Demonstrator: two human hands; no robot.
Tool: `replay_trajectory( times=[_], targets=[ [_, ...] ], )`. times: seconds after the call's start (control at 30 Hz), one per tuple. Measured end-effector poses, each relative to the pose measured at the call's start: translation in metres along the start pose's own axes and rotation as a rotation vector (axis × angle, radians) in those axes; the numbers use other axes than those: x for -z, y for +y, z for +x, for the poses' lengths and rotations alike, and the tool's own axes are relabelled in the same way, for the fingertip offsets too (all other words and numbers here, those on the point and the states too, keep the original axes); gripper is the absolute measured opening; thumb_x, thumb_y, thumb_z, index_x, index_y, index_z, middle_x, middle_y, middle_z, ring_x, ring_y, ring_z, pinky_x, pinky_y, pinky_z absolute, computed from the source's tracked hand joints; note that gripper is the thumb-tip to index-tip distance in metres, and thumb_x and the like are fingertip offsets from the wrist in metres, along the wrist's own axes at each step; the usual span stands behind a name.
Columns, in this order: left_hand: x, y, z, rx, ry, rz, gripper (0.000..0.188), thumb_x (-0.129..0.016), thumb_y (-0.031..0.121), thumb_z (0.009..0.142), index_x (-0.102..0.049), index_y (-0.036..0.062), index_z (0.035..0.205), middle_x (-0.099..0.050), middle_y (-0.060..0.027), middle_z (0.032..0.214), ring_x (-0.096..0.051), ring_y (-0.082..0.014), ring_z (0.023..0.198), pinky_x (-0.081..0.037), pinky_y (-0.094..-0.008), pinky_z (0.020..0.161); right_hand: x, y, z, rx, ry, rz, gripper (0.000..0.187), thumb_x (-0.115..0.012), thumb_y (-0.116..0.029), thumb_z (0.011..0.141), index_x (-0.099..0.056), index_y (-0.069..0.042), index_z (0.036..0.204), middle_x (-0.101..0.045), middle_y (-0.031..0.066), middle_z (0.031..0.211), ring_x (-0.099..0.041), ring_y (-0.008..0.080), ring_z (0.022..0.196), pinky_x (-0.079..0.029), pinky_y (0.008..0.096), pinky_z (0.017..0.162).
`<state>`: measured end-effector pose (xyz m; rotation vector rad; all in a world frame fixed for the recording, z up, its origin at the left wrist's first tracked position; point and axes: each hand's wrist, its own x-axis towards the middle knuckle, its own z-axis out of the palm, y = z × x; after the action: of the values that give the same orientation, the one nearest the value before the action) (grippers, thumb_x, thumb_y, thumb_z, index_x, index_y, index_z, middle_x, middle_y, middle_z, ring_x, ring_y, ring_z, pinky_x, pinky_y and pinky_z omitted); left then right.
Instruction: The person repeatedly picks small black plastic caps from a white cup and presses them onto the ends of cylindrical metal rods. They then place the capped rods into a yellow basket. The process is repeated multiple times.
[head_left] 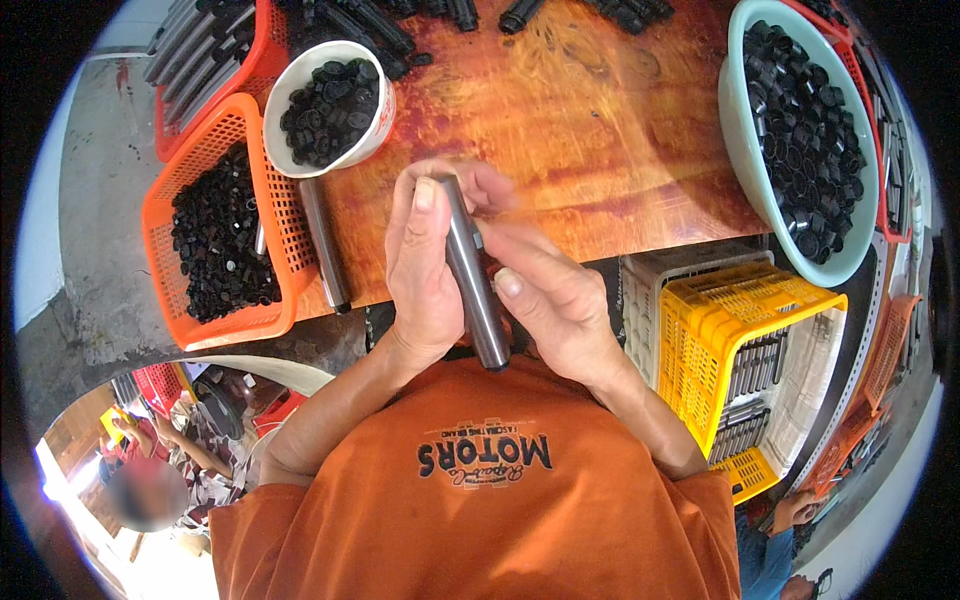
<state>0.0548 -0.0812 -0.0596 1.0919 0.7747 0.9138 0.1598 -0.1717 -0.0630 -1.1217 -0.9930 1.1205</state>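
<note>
A dark grey metal tube (468, 270) with black ends is tilted in front of my chest. My left hand (422, 250) is closed around its upper part, thumb lying along the side and fingers behind, partly blurred. Against the tube's right side rest the fingers of my right hand (560, 300), with its thumb bent close to the tube. A small light-grey spot shows on the tube beside the right fingertips; what it is, I cannot make out. On the table's left lies a similar tube (323, 245), next to an orange basket (287, 200) of small black parts.
A white bucket (388, 115) of black caps stands behind that basket. At the right is a pale blue basin (735, 130) of black rings. Below it, a yellow crate (690, 345) holds several tubes. More black parts (365, 25) lie along the table's far edge. Other people work at both sides.
</note>
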Motion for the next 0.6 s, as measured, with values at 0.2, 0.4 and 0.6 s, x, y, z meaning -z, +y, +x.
replay_trajectory(
  times=[0.2,0.4,0.6],
  targets=[
    [0.001,0.000,-0.002,0.000,0.011,0.061,0.040,-0.033,0.039,0.102,-0.050,0.0034,0.104,-0.058,-0.0094,0.098,-0.051,-0.0151,0.091,-0.039,-0.0321,0.086,0.001,-0.003,0.001,-0.006,-0.013,0.014,0.032,-0.053,-0.010,0.097,-0.056,0.005,0.124,-0.058,0.0181,0.123,-0.058,0.0284,0.110,-0.045,0.0341,0.095],
    [-0.003,0.007,-0.001,-0.097,0.050,0.141,0.037,-0.035,0.039,0.102,-0.047,0.0037,0.105,-0.057,-0.0126,0.102,-0.051,-0.0173,0.095,-0.038,-0.0343,0.091,-0.006,-0.003,0.002,0.091,0.006,-0.068,0.039,-0.058,-0.011,0.094,-0.052,0.004,0.129,-0.055,0.0197,0.125,-0.055,0.0305,0.114,-0.043,0.0362,0.097],
    [-0.005,0.005,-0.003,-0.054,0.083,0.086,0.037,-0.037,0.039,0.102,-0.046,0.0037,0.106,-0.056,-0.0124,0.104,-0.050,-0.0190,0.097,-0.037,-0.0355,0.094,-0.021,0.009,-0.009,0.013,0.037,0.180,0.056,-0.064,-0.009,0.090,-0.041,0.004,0.139,-0.047,0.0208,0.135,-0.047,0.0295,0.125,-0.037,0.0369,0.104]
  ],
)
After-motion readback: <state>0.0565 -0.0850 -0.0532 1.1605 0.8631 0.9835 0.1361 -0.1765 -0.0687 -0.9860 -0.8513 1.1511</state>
